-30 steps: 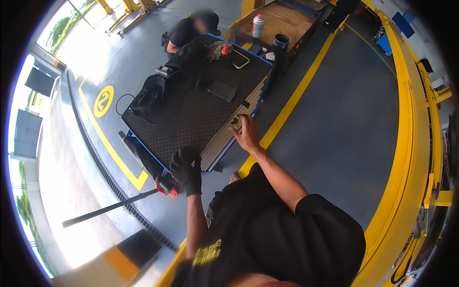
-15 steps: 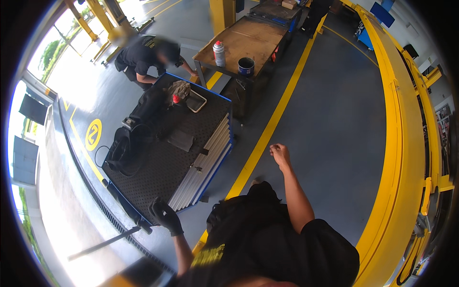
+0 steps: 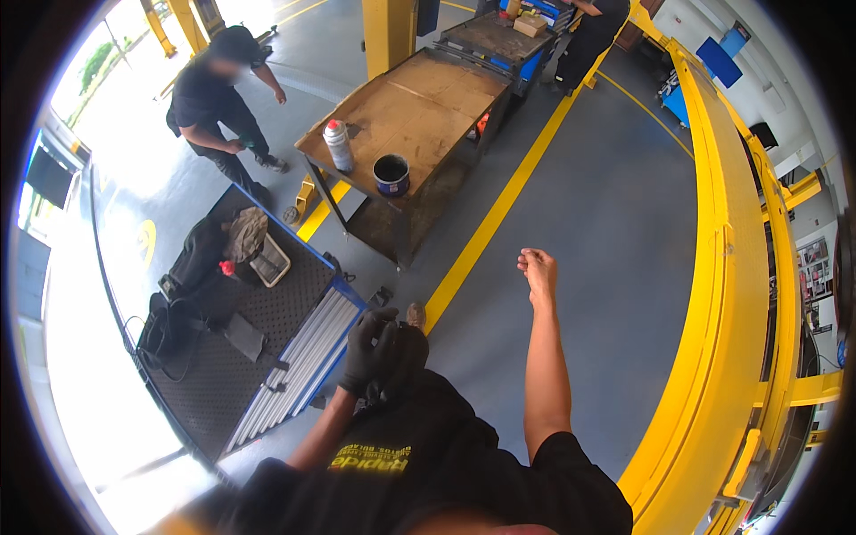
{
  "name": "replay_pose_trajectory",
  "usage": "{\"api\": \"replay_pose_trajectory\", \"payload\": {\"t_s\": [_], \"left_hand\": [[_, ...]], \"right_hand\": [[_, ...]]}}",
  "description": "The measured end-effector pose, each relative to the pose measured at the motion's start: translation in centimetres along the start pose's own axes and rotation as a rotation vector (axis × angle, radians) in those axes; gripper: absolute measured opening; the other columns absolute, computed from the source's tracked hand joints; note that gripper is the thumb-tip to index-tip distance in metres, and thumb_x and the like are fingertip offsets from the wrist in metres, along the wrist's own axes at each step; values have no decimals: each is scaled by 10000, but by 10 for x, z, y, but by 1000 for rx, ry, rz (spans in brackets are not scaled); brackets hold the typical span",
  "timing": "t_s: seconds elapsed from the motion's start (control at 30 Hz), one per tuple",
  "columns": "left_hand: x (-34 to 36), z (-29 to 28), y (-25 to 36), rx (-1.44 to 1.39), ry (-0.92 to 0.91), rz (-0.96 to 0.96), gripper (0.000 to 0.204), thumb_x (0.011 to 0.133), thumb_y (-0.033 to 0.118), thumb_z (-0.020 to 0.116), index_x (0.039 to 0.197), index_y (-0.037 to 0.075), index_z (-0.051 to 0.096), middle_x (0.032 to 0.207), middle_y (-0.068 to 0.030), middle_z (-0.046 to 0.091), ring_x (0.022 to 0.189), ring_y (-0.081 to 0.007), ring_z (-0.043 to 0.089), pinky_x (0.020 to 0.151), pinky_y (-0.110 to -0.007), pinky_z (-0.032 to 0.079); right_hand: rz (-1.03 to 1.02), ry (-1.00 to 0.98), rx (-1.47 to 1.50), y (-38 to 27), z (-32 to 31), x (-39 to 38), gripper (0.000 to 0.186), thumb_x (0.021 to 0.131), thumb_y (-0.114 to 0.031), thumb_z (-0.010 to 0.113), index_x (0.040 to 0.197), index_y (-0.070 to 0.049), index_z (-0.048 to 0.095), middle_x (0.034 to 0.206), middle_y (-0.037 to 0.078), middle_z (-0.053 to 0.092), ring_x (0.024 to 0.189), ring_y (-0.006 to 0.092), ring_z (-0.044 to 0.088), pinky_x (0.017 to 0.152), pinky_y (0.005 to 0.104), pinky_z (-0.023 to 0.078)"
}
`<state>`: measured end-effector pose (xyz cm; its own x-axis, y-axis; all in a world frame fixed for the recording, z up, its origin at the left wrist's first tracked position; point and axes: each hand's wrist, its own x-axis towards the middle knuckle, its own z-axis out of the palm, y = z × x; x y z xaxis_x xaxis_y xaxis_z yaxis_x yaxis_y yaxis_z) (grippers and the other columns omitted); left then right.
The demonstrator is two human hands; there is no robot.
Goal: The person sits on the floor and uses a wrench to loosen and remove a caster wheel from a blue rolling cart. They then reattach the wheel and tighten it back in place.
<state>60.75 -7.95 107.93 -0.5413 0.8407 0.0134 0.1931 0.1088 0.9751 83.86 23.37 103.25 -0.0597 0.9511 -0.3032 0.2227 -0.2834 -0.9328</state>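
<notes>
black mesh-topped cart with bags: now down-left, farther off than a second ago | gloved left hand: off the cart's red handle, curled by the thigh, whether empty I cannot tell | bare right hand: loosely closed, empty, raised over grey floor | worn brown workbench nearer ahead; walking away from cart
</notes>
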Motion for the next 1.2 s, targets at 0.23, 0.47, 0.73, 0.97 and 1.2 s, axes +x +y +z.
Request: {"api": "replay_pose_trajectory", "payload": {"t_s": [0.23,0.47,0.73,0.97,1.2], "left_hand": [[107,54,-128,-657,333,-624,294,1037,315,526,1174,79,635,1041,-31,658,867,-149,592,733,-297,472],[163,27,-231,-465,807,-529,344,1063,297,476,1272,37,560,1168,-71,633,985,-173,592,837,-274,458],[208,55,-240,-205,854,-364,530,1073,289,429,1495,-22,350,1471,-145,471,1316,-217,469,1092,-317,349],[264,92,-177,-111,774,-425,292,980,155,538,1216,13,636,1196,-104,647,1054,-204,623,907,-336,485],[251,88,-202,1029,498,-285,346,844,144,697,1184,81,678,1165,-149,675,1032,-304,648,855,-386,523]], "right_hand": [[28,-112,-54,-22,43,136,164,936,-186,617,951,-47,701,813,34,696,688,106,636,626,250,458],[54,-222,-127,-33,84,227,188,938,-199,609,899,-40,701,742,27,661,619,98,601,552,246,437],[177,-258,-91,-73,146,418,335,928,-384,645,952,-55,705,814,33,694,694,122,620,607,295,480],[366,-315,76,-75,190,564,553,907,-554,667,1071,-27,632,969,104,662,753,176,621,663,352,520],[191,-432,83,-54,205,593,417,920,-452,685,965,-39,646,906,36,638,718,139,597,633,301,513]]}}
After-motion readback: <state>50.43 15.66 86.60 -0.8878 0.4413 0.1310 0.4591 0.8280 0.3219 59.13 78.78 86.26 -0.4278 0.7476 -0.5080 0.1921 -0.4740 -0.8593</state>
